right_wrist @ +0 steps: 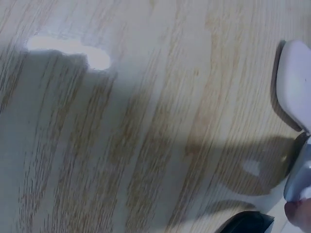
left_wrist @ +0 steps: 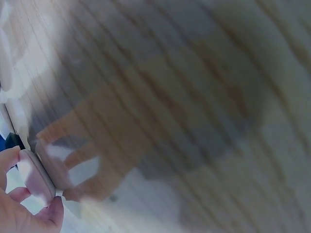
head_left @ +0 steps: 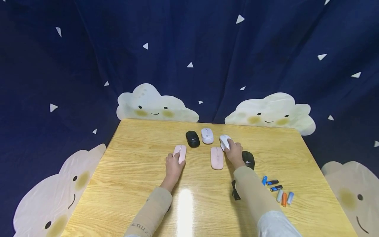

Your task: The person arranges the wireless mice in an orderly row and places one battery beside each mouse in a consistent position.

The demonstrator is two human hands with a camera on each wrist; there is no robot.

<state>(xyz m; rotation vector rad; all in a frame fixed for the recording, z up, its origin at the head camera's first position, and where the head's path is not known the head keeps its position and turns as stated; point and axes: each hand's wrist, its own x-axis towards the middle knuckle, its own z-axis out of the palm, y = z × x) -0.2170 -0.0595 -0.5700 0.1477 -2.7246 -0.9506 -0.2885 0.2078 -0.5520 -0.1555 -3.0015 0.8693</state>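
Observation:
My left hand (head_left: 174, 167) grips a pale pink computer mouse (head_left: 181, 150) by its sides. In the left wrist view, thumb and fingertips hold the edges of that mouse (left_wrist: 35, 178) close to the glossy tabletop. Further right, my right hand (head_left: 236, 154) holds a white mouse (head_left: 224, 141) between thumb and fingers, at the right end of the back row. Only a fingertip (right_wrist: 297, 214) and part of this mouse (right_wrist: 297, 177) show in the right wrist view. Just left of the right hand lies another pink mouse (head_left: 217, 158).
A black mouse (head_left: 192, 139) and a pale pinkish-white mouse (head_left: 207, 136) sit at the back. Another black mouse (head_left: 248, 159) lies beside the right wrist. A small black piece (head_left: 235, 191) is partly hidden under the right sleeve. Several batteries (head_left: 276, 188) lie at the right on the wooden table (head_left: 133, 158).

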